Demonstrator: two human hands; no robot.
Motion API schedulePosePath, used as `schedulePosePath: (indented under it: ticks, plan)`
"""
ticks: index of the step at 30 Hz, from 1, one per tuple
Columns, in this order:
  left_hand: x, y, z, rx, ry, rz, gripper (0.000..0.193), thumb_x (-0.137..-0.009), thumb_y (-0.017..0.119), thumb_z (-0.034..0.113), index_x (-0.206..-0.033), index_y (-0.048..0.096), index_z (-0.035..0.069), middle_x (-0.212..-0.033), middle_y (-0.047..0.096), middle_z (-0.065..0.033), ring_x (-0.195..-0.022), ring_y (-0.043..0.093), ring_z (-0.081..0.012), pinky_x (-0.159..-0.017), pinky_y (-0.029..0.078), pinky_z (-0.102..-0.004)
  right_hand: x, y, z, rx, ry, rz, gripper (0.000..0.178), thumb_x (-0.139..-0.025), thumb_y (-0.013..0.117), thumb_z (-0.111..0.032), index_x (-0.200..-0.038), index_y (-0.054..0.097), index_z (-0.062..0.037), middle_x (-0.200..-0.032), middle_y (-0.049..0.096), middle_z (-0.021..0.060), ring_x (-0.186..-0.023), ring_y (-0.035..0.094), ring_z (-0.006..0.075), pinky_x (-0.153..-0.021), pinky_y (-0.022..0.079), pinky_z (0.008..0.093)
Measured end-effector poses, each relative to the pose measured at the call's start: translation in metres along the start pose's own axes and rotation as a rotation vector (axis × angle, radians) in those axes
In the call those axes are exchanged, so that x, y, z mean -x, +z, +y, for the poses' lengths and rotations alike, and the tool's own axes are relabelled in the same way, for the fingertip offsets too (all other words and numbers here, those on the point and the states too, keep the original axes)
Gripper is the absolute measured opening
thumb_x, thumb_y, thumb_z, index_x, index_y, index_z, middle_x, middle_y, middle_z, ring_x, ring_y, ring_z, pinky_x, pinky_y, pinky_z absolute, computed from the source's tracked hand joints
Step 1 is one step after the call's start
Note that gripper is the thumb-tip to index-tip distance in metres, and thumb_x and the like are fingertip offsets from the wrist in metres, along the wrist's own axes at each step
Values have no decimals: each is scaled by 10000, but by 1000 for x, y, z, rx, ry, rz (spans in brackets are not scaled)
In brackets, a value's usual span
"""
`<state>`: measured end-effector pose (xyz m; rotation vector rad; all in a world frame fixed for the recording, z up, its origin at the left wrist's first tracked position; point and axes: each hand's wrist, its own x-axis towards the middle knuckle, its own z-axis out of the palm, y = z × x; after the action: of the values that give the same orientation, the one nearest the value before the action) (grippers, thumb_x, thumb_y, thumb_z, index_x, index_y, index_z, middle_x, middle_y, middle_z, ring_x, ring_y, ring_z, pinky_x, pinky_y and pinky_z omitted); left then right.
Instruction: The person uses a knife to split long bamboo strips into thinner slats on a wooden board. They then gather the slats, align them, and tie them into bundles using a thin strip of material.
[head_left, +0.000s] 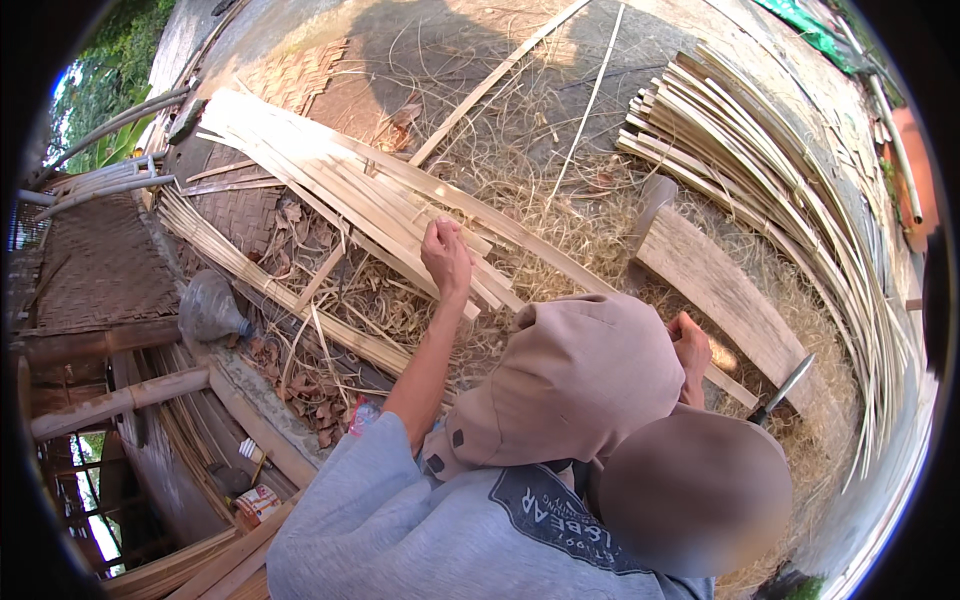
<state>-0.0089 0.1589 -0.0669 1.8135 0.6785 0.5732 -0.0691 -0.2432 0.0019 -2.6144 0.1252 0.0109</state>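
And here's the long pale strip (540,247), out in front on the littered ground, its long axis slanting from upper left down to the right until the tan cap (590,370) hides it. It passes just beyond the left hand (446,258), clearly the nearer hand to its visible stretch. Those left fingers are curled in together over the fan of pale strips (330,190), which points much the same way; whether they clamp one, I can't tell. Across to the right hand (690,350), in line with that slant: fingers bent, partly behind the cap, their grip impossible to read. A pale length (731,385) shows beyond it, perhaps the same strip. Further right, the wooden board (715,285) slopes alongside, the knife (785,385) by its lower end, and outside that curves the big strip bundle (780,160).
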Motion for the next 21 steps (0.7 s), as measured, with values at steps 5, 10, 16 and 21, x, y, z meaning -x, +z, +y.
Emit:
schedulePosePath:
  ticks: [5,10,16,21]
  plan:
    - [-60,2,27,350,-427,18,683,-1017,432,629,-1121,543,-37,-840,642,-138,-430,556,-161,-380,460,-261,3,-3,4,3,30,-3,621,-761,814,-594,-699,535,-43,-619,566,100,-590,558,287,-572,431,421]
    - [-94,11,1,82,-368,114,790,-995,382,709,-1022,590,-52,-794,664,-153,-433,561,-146,-387,466,-257,1,4,5,-34,-22,7,620,-754,822,-590,-693,531,-46,-606,559,92,-575,543,280,-563,426,416]
    - [-83,25,9,-479,-53,306,474,-1045,470,388,-856,607,-25,-772,661,-198,-770,639,-440,-709,487,-525,4,-1,8,-55,25,-1,630,-751,819,-600,-686,526,-47,-596,557,92,-572,544,277,-559,430,414]
    - [-33,14,4,-346,200,111,470,-1074,447,345,-821,579,-29,-683,593,-177,-666,572,-390,-644,411,-522,4,9,13,-84,55,-35,628,-768,802,-612,-696,542,-46,-604,570,95,-575,550,275,-567,437,413]
